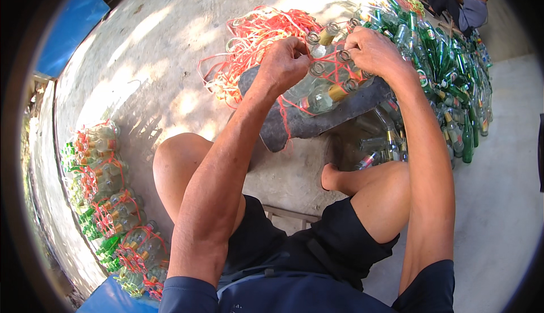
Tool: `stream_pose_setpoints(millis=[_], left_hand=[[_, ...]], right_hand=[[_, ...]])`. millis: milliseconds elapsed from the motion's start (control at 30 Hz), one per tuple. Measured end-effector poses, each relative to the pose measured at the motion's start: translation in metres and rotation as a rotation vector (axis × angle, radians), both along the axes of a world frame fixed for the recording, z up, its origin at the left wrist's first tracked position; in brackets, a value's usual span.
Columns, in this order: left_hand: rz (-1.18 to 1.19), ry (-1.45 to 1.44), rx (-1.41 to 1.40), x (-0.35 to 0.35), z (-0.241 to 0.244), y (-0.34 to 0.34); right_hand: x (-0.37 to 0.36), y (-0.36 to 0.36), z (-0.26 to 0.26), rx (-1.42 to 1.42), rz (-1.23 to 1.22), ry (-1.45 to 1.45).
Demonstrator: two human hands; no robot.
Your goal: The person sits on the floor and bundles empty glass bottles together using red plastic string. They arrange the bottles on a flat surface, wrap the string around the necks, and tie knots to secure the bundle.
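Note:
Between my hands, several clear glass bottles (318,99) stand bunched together on a dark, curved sheet (280,131), some with gold neck labels. Red plastic twine (326,75) crosses between their necks and loops around the bunch. My left hand (285,63) pinches the twine at the left side of the necks. On the right, my right hand (374,51) has its fingers curled tight on twine beside the necks. The fingertips partly cover the twine there. A loose end of twine hangs over the sheet's near edge.
A tangled heap of red and pale twine (263,37) lies behind the bunch. Loose green and clear bottles (442,62) are piled at right. Tied bottle bundles (123,213) line the left. A person (461,9) sits at the far right. Blue panels (70,26) stand at far left.

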State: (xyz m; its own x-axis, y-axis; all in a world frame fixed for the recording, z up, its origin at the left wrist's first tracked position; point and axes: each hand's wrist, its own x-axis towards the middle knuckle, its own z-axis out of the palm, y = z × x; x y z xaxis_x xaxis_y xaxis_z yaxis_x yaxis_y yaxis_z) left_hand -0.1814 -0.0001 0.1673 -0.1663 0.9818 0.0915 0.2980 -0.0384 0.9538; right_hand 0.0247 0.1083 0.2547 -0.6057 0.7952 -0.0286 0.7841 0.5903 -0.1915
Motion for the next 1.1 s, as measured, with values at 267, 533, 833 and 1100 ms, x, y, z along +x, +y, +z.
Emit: stream_pose_setpoints(millis=[267,533,833,1100], left_hand=[[0.113,0.246,0.106,0.007,0.014,-0.003],[0.036,0.400,0.171,-0.011,0.018,0.007],[-0.052,0.362,0.199,-0.020,0.019,0.013],[-0.110,0.295,0.109,-0.024,0.026,0.013]], right_hand=[[0.007,0.011,-0.007,0.006,0.113,-0.005],[0.023,-0.048,-0.001,0.254,0.079,0.209],[0.026,-0.118,-0.025,0.095,-0.121,0.314],[0.021,-0.114,-0.037,0.119,-0.121,0.336]])
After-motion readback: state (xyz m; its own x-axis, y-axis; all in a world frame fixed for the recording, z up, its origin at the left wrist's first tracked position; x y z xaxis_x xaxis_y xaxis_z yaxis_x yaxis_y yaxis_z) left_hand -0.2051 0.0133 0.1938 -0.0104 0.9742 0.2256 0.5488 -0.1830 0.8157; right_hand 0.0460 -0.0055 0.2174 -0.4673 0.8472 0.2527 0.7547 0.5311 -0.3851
